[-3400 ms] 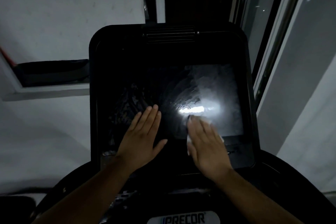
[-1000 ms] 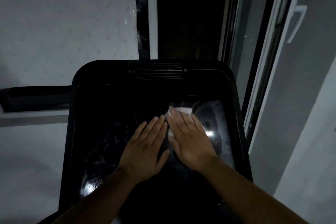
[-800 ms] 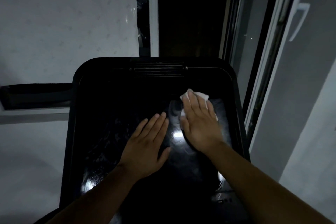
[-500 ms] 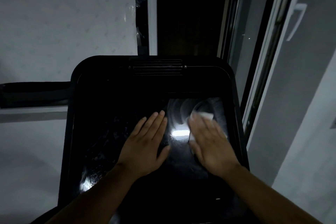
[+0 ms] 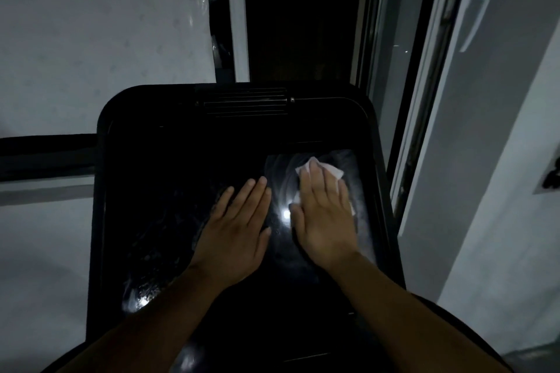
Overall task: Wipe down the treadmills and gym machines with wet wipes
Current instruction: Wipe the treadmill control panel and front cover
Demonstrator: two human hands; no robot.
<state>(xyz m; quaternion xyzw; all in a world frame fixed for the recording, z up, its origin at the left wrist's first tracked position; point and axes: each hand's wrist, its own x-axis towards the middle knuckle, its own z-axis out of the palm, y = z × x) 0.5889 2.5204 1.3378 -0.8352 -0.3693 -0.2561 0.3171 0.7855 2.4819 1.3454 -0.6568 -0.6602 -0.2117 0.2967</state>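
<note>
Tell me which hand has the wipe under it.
The right hand: it presses the white wipe flat on the screen, a corner showing beyond it. The left hand lies bare beside it.

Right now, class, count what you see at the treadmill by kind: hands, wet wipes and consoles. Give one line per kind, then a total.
Hands: 2 (left hand, right hand, both flat)
Wet wipes: 1 (white wet wipe under the right hand)
Consoles: 1 (black console)
Total: 4
</note>
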